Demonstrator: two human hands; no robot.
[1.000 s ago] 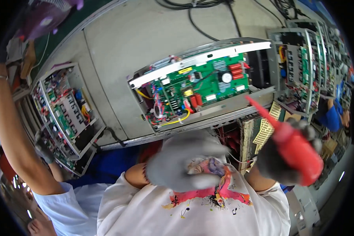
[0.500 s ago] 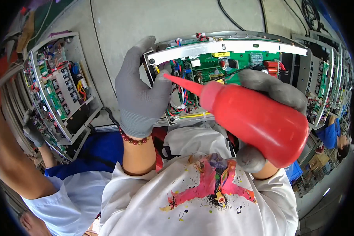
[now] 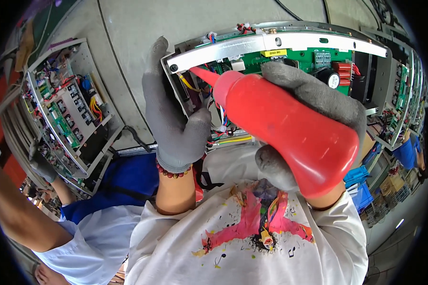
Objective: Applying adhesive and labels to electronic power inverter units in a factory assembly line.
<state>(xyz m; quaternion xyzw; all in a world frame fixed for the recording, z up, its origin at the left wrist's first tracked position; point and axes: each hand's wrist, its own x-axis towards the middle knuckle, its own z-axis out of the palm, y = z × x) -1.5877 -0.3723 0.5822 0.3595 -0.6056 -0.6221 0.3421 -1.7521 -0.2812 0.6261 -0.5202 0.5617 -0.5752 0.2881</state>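
My right hand (image 3: 318,95), in a grey glove, is wrapped round a red squeeze bottle (image 3: 290,133) with a tapered nozzle. The bottle is tilted, and its nozzle points at the left front corner of a metal chassis (image 3: 318,43); the tip lies just under the white front rail, near a screw. Also gloved in grey, my left hand (image 3: 173,123) straddles the chassis's left side plate, fingers along the outside and thumb on the inner side. Inside the chassis are a green circuit board (image 3: 304,57) and bundled coloured wires, partly hidden by the bottle.
Another open chassis (image 3: 76,114) with boards stands to the left, and more chassis (image 3: 399,95) stand at right. A co-worker's bare arm (image 3: 19,204) and gloved hand (image 3: 42,161) are at far left. Blue bins (image 3: 359,185) sit at lower right.
The bottle has moved left and up, bringing its nozzle from my left thumb to the chassis corner under the rail. My left thumb has lowered, and the hand now lies along the side plate.
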